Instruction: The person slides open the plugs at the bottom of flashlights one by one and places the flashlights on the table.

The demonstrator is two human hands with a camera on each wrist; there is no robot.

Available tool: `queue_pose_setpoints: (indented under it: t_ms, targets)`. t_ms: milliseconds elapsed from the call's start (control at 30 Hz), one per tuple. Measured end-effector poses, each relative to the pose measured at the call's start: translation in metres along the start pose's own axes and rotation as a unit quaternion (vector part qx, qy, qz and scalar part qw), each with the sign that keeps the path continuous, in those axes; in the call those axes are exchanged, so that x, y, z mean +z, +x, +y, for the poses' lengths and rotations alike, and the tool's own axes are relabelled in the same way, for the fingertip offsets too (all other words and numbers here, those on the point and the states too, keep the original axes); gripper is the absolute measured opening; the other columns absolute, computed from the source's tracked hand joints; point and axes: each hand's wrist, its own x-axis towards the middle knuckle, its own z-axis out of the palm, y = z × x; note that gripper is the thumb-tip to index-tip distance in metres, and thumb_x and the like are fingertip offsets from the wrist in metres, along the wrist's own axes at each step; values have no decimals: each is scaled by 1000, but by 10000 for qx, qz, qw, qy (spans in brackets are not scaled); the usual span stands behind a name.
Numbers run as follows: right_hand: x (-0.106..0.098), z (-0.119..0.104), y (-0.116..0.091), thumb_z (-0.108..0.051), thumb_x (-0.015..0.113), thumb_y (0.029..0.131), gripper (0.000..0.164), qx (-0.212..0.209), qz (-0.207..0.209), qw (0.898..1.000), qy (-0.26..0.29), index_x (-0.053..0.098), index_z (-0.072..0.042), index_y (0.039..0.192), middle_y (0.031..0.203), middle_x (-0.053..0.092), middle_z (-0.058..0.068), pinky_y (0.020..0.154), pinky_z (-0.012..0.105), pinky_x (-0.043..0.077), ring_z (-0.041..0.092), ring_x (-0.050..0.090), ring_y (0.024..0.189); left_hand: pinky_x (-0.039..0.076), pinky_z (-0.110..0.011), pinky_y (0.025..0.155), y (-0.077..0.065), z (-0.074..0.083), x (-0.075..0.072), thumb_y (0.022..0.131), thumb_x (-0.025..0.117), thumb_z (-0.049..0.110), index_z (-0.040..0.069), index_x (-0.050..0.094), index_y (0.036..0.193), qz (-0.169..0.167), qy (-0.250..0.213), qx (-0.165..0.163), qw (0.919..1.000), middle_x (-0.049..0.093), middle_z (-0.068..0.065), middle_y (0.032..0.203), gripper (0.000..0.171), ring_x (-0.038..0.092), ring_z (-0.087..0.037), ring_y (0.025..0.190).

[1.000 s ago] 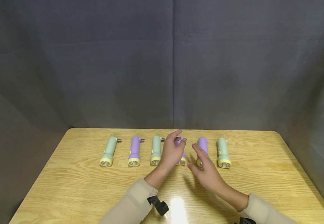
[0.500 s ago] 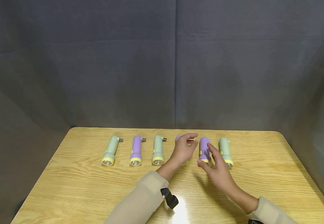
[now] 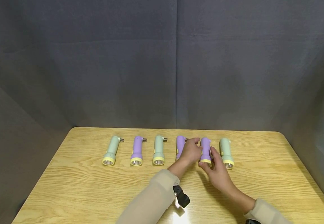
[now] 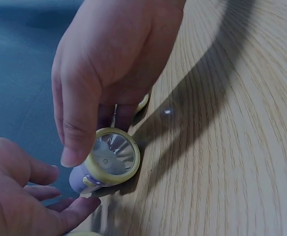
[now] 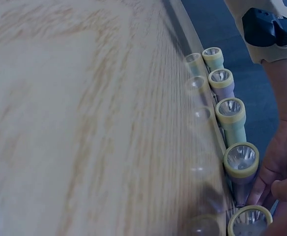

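Observation:
Six-in-a-row style, several flashlights lie across the table, lenses toward me. My hands are at a purple flashlight (image 3: 205,149) with a yellow rim, second from the right. Its yellow switch (image 4: 88,181) faces left. My left hand (image 3: 191,152) is on its left side, fingers extended near or against the barrel. From the right, my right hand (image 3: 219,174) spreads thumb and fingers around the lens end; I cannot tell whether they touch it. Partly behind my left hand lies another purple flashlight (image 3: 180,144). Right of my hands is a green flashlight (image 3: 226,152).
Farther left lie a green flashlight (image 3: 159,147), a purple flashlight (image 3: 137,149) and a green flashlight (image 3: 112,148), with metal prongs pointing right. The wooden table (image 3: 89,189) ends at a dark curtain (image 3: 122,77) behind and at both sides.
My left hand has moved right, from over the third and fourth flashlights to the fifth. The right hand has moved slightly right, around that flashlight's lens end. The flashlights have stayed in place.

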Motion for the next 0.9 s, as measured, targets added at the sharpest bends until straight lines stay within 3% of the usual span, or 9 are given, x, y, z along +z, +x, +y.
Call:
queue_pose_setpoints:
  t_ms: [167, 400, 533, 700, 900]
  targets:
    - [0, 5, 1, 1, 63, 99, 77, 135, -97, 9998, 92, 11, 20, 152, 154, 25, 41, 117, 58, 28, 54, 30, 142, 50, -41, 104, 0, 1, 6, 97, 61, -3, -5, 60, 136, 231, -66, -203, 9995, 64, -22, 132, 39, 59, -32, 124]
    - [-1, 12, 4, 3, 58, 101, 73, 292, -192, 9994, 37, 9, 21, 152, 157, 19, 41, 120, 57, 21, 53, 20, 147, 54, -37, 93, 0, 5, 14, 92, 56, -9, -3, 68, 126, 339, -11, -367, 9988, 72, -16, 114, 36, 65, -22, 100]
    - [-1, 12, 5, 5, 58, 100, 72, 304, -175, 9994, 46, 11, 23, 151, 157, 17, 42, 120, 56, 20, 53, 19, 147, 54, -36, 91, -1, 4, 18, 88, 53, -13, -3, 70, 121, 499, -39, -506, 9975, 73, -14, 107, 39, 63, -20, 94]
    - [-2, 13, 5, 8, 58, 99, 68, 192, -141, 9997, 7, 14, 24, 149, 156, 18, 42, 119, 55, 21, 53, 19, 147, 54, -36, 92, -2, 0, 25, 85, 53, -15, -3, 72, 120, 744, -442, -513, 9949, 73, -14, 106, 41, 64, -19, 95]
    - [-2, 18, 4, 10, 56, 99, 66, 13, -169, 9997, 153, 16, 22, 151, 157, 19, 41, 117, 49, 24, 52, 21, 147, 55, -35, 94, -3, -2, 31, 91, 54, -13, -4, 70, 124, 944, -924, -628, 9892, 72, -15, 109, 37, 66, -21, 101]
